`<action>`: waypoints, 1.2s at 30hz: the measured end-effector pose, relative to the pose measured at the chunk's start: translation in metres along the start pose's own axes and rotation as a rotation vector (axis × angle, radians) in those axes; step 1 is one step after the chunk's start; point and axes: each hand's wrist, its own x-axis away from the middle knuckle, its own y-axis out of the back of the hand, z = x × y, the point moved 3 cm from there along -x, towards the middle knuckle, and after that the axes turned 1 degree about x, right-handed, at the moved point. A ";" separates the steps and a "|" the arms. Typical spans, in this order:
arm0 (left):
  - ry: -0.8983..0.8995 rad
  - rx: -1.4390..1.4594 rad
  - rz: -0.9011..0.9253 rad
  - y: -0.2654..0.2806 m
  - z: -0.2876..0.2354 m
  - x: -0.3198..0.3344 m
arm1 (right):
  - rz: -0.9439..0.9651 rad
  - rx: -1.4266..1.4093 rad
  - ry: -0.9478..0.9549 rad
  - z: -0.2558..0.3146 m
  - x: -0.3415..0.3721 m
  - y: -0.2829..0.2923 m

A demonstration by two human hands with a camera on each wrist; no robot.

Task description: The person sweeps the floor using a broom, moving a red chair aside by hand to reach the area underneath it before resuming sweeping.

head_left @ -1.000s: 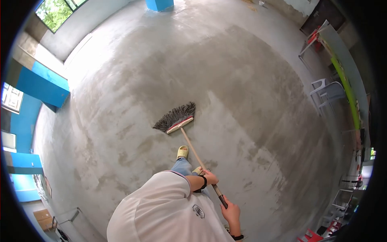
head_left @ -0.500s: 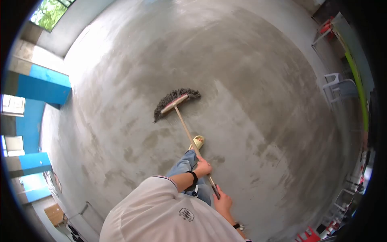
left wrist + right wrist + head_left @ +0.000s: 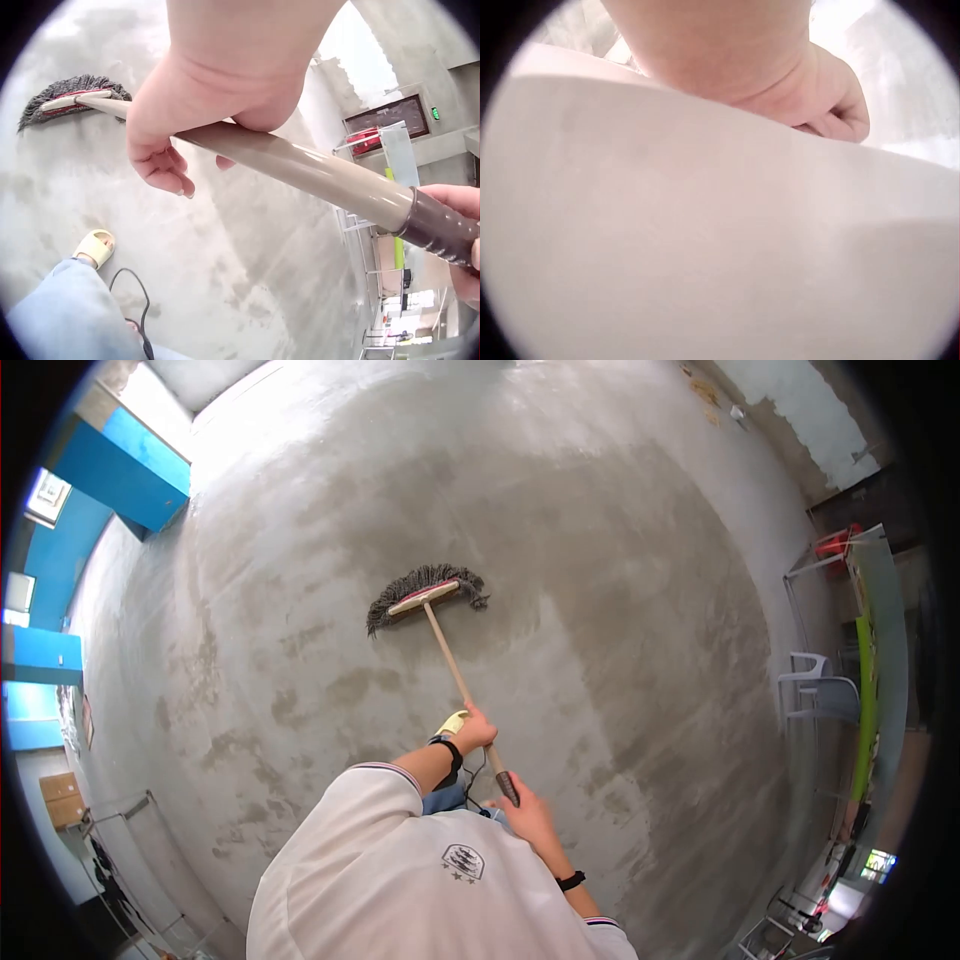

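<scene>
A flat mop with dark grey strands (image 3: 425,578) lies on the concrete floor ahead of the body, its strands curling back at both ends of the pale head bar (image 3: 424,597). The beige handle (image 3: 447,650) slopes back toward the person. Partway along it, my left hand (image 3: 475,730) grips the shaft, fingers curled beneath in the left wrist view. At the near end, my right hand (image 3: 527,810) holds the dark ribbed grip (image 3: 508,788). White shirt cloth (image 3: 705,225) fills most of the right wrist view and hides what that hand (image 3: 832,97) holds there.
Damp dark patches mark the floor (image 3: 640,560). A yellow slipper (image 3: 96,246) and a black cable (image 3: 139,289) are near the legs. Blue pillars (image 3: 130,475) stand at left; a grey chair (image 3: 822,690) and a long green-edged table (image 3: 866,690) are at right.
The mop head and both hands have shifted up and slightly left in the head view, with the strands now bent back at the ends. The feet have stepped, and the view has turned.
</scene>
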 end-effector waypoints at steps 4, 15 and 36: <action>-0.029 0.115 -0.059 -0.003 0.004 0.009 | 0.080 -0.187 0.061 -0.026 -0.001 -0.013; 0.108 -0.345 0.145 -0.188 -0.008 0.098 | -0.047 -0.092 0.410 -0.223 0.113 -0.005; -0.025 -0.547 0.334 -0.485 0.094 0.275 | -0.113 -0.132 -0.149 -0.447 0.397 -0.040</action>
